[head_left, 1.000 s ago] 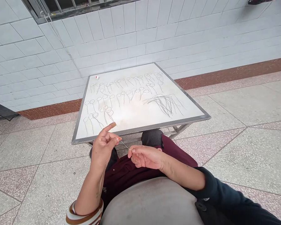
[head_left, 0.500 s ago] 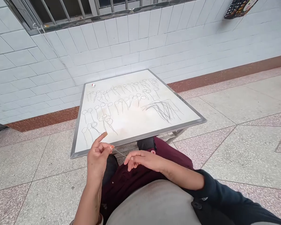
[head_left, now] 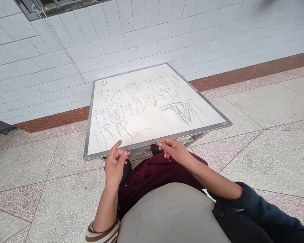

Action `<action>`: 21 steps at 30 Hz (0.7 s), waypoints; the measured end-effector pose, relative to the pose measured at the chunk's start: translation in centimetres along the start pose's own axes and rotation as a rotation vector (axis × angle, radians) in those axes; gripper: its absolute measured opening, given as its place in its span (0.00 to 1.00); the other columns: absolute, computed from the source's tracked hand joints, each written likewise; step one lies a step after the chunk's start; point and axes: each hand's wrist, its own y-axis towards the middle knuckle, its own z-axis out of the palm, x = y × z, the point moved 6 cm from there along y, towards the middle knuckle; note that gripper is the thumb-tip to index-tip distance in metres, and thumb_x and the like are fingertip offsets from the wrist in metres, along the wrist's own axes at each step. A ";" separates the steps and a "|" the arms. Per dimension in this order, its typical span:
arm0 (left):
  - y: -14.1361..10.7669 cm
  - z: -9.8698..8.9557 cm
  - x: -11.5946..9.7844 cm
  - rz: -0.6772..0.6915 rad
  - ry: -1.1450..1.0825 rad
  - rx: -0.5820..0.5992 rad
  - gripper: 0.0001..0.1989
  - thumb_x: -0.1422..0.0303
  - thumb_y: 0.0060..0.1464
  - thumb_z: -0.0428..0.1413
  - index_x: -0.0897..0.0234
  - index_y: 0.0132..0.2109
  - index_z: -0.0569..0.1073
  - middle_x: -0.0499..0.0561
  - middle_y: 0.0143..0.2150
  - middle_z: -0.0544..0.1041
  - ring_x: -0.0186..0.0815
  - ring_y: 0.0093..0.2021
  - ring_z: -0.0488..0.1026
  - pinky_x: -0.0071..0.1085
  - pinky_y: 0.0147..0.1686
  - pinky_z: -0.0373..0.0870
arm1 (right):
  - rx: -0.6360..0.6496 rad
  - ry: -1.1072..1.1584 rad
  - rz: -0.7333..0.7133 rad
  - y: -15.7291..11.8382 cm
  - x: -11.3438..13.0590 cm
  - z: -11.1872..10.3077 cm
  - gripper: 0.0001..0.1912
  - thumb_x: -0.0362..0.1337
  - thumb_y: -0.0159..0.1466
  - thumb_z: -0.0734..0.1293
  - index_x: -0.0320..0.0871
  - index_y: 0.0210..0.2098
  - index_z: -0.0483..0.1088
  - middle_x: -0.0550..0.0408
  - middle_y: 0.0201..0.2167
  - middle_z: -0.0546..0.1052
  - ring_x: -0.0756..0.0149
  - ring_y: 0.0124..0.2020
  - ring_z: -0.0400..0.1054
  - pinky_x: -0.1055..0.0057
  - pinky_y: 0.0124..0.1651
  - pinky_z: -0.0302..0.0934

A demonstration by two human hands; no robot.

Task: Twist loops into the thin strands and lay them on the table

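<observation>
At five o'clock from the middle of the table (head_left: 152, 120), beside the near edge, holding one thin wire (head_left: 157, 139) in the right hand (head_left: 174, 150), pinched between thumb and fingertips. Showing a short end either side of the grip: one toward eleven o'clock, overlapping the near rim in view, the other toward five, near a red disc (head_left: 166, 156) on the trousers (head_left: 147, 172). Touching the rim or apart from it: cannot tell. Between seven and eight o'clock, apart from the right hand, holding the left hand (head_left: 114, 165) in the air, narrow at the tips, with thumb near one finger and another finger stretched out; gripping anything or not, too small to tell.

By the look of things, busy handling a single wire at the fingertips. Calls next for a light, steady pinch and for care against flexing or snagging either end; for any two-handed grip, calls first for closing the gap between the hands.

Farther out, on the table: at seven o'clock, a lone curved wire (head_left: 145, 129); at three, a crossed heap of straight wires (head_left: 182, 111); from eight round to one, rows of looped wires (head_left: 136, 108); at ten, near the far corner, a small red-and-white thing (head_left: 104, 83). Beyond, at twelve, a tiled wall (head_left: 131, 33).
</observation>
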 end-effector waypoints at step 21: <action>-0.6 1.0 8.4 -0.247 0.019 -0.136 0.29 0.54 0.45 0.63 0.62 0.53 0.73 0.50 0.33 0.80 0.38 0.34 0.74 0.29 0.30 0.71 | -0.319 -0.818 0.133 10.8 -3.3 -15.1 0.10 0.37 0.65 0.59 0.43 0.41 0.71 0.52 0.32 0.79 0.61 0.35 0.70 0.70 0.34 0.54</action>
